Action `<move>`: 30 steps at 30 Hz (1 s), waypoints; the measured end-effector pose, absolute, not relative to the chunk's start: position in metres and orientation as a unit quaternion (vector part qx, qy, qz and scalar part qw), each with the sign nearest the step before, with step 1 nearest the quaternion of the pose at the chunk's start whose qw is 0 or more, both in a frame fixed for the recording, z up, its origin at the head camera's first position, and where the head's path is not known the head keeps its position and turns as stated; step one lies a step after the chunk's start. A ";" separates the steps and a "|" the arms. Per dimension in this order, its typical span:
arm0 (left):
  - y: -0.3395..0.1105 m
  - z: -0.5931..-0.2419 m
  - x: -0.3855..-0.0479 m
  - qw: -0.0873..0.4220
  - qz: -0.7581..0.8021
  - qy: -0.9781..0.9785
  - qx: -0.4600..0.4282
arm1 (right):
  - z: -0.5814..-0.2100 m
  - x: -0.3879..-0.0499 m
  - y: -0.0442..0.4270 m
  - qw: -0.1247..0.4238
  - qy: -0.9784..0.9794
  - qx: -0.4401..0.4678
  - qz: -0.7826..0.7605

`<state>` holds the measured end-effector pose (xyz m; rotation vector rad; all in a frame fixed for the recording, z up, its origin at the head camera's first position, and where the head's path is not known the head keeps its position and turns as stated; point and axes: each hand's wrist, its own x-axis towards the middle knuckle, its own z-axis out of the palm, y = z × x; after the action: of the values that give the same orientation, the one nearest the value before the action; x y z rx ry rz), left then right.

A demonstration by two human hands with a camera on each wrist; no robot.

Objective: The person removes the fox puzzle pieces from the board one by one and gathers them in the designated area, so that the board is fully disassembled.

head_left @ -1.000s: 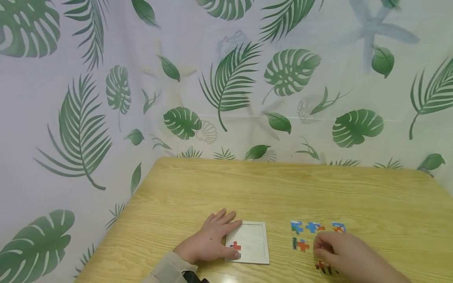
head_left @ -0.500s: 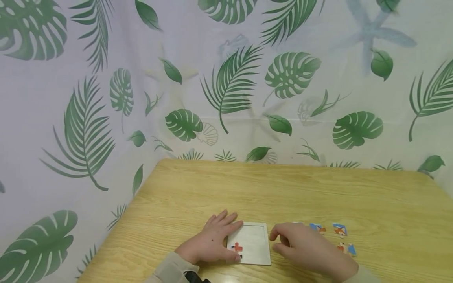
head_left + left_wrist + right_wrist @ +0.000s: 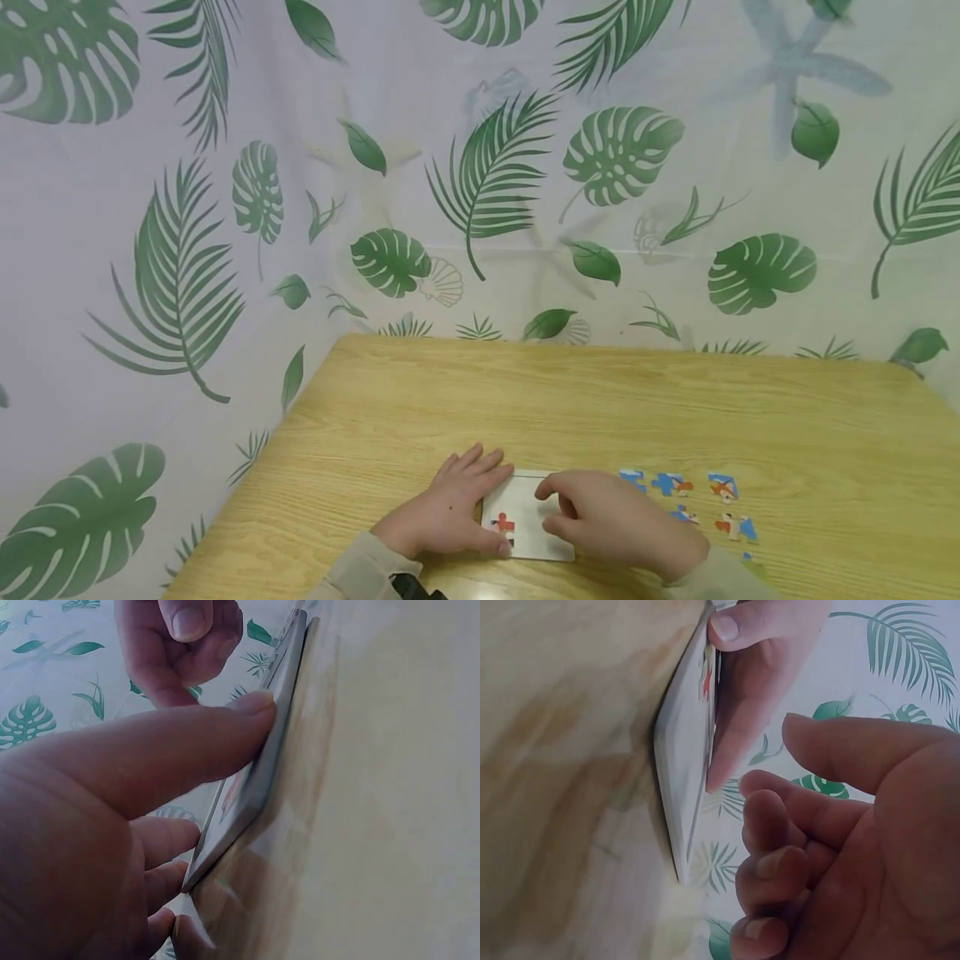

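A shallow white puzzle tray (image 3: 531, 537) lies on the table, with a red-and-white jigsaw piece (image 3: 503, 523) at its lower left. My left hand (image 3: 450, 508) rests along the tray's left side, fingers spread and thumb pressing on the near rim. Over the tray's right part hovers my right hand (image 3: 607, 517), fingers loosely curled. In the right wrist view, the thumb of that right hand (image 3: 840, 832) stands apart from its fingers, and nothing shows between them. The right hand and forearm hide part of the tray and some table behind.
Several loose jigsaw pieces lie to the right, among them a blue-and-orange piece (image 3: 671, 484), a fox-face piece (image 3: 723, 486) and an orange-and-blue piece (image 3: 737, 527). The wooden table (image 3: 465, 392) meets a leaf-print cloth (image 3: 510, 300) behind and at the left.
My right hand has moved left from the loose pieces to above the tray, uncovering several pieces on the right. The left hand has stayed on the tray.
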<state>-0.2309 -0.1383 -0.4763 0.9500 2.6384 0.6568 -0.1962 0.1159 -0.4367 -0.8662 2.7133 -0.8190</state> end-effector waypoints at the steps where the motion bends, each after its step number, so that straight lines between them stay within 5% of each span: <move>1: -0.139 -0.477 -0.231 0.131 0.228 0.908 0.327 | -0.438 -0.197 0.114 0.089 0.913 -0.291 -0.272; 30: -0.140 -0.475 -0.229 0.132 0.234 0.904 0.333 | -0.461 -0.201 0.090 0.097 0.909 -0.290 -0.282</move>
<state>-0.2292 -0.1402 -0.4753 0.9669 2.6234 0.6801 -0.2012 0.0901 -0.4613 -0.8593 2.6916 -0.8355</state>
